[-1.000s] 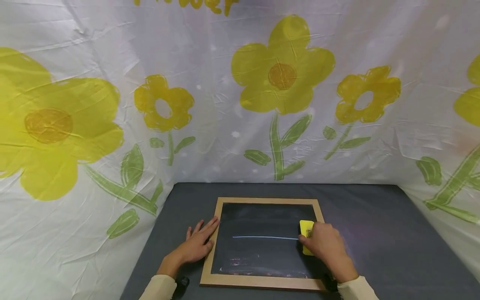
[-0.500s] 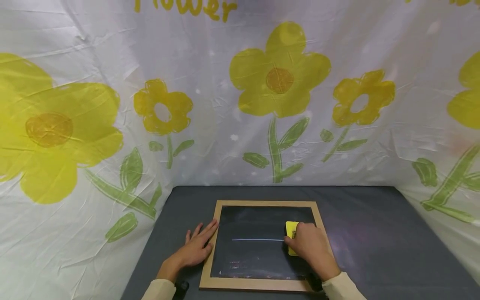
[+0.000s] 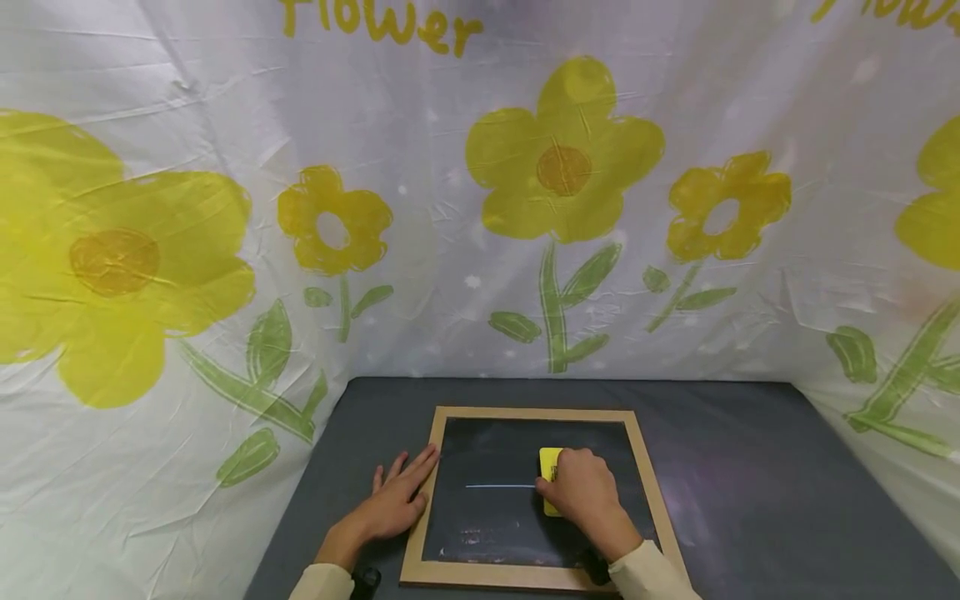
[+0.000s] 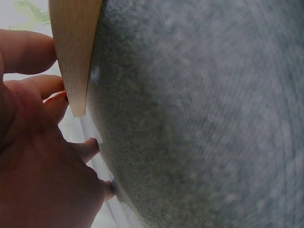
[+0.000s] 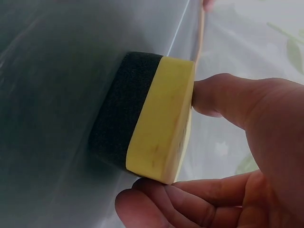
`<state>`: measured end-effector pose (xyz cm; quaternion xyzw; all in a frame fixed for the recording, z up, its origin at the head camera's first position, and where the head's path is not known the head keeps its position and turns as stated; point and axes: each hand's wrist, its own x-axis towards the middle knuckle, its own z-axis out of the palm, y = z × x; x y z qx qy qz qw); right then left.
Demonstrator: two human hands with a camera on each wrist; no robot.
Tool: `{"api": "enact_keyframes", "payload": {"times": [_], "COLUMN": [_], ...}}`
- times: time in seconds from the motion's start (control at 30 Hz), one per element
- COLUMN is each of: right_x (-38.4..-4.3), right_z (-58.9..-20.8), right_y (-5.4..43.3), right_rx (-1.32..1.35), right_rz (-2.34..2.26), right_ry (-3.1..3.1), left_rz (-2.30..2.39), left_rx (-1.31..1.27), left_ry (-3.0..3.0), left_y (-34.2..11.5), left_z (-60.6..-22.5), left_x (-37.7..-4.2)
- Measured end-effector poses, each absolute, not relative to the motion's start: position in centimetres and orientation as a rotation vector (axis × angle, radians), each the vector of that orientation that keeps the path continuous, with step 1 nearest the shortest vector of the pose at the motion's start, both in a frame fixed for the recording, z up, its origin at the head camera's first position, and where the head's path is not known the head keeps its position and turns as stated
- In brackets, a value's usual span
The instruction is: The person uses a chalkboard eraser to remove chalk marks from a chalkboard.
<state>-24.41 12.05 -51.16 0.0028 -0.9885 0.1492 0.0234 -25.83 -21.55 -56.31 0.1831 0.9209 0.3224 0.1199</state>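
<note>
A blackboard (image 3: 592, 433) with a light wooden frame (image 3: 532, 413) lies flat on a dark cloth. A thin pale chalk line (image 3: 498, 486) runs across its left half and stops at a yellow blackboard eraser (image 3: 550, 460). My right hand (image 3: 583, 492) grips this eraser, thumb on one side and fingers on the other. In the right wrist view the eraser (image 5: 159, 114) stands with its black felt on the board. My left hand (image 3: 390, 502) rests with spread fingers on the frame's left edge; the left wrist view shows its thumb and fingers beside the wood (image 4: 76, 52).
The dark grey cloth (image 3: 750, 483) covers the table around the board. Behind it hangs a white curtain (image 3: 442, 292) printed with yellow flowers. Faint chalk smudges (image 3: 471, 536) mark the board's lower left.
My right hand has slid the eraser leftward along the chalk line, which has grown shorter from its right end. My left hand stays on the frame. The head view tilts slightly upward.
</note>
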Motion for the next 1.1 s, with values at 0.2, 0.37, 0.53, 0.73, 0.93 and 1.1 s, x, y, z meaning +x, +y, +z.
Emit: {"api": "enact_keyframes", "payload": {"times": [0.2,0.37,0.53,0.73,0.93,1.1], "right_x": [-24.8,-25.3,-25.6,-25.8,-25.9,-26.0], "right_z": [-51.4,-51.4,-51.4,-51.6,-51.7,-51.6], "right_y": [10.3,8.7,7.1,5.3,3.6,2.6], "right_rx": [0.050,0.068,0.079,0.101,0.153,0.190], "right_rz": [0.449,0.446,0.472,0.508,0.517,0.529], "right_ry": [-3.074,-3.062,-3.055,-3.046,-3.029,-3.020], "left_rz": [0.936,0.924,0.907,0.951,0.980,0.978], "left_rx": [0.537,0.529,0.541,0.582,0.616,0.649], "left_ry": [2.692,2.704,2.712,2.684,2.686,2.694], "left_y": [-21.6,-21.6,-21.6,-21.7,-22.1,-22.4], "left_z": [-56.4,-56.2,-56.2,-56.3,-57.5,-57.9], "left_x": [-25.8,-25.7,-25.9,-26.0,-26.4,-26.5]}}
